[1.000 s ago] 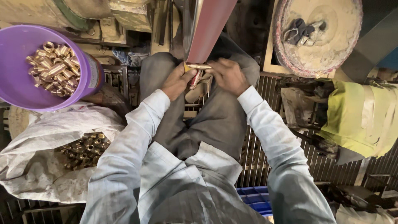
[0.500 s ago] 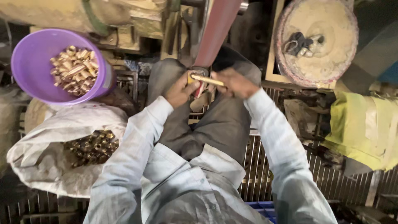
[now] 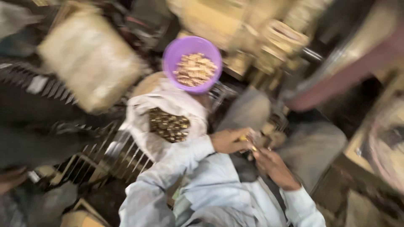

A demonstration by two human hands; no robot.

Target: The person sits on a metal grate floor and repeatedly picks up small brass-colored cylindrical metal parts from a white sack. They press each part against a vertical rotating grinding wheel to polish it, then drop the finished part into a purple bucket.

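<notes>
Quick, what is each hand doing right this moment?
Left hand: closed around a small brass-coloured piece, as far as the blur shows.
Right hand: fingers curled near the same piece; whether it grips anything cannot be told.

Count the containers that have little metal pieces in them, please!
2. A round purple plastic bowl of pale brass-coloured pieces sits at the top. A white cloth sack of darker pieces lies just below it, left of the hands. The blur may hide others.
</notes>
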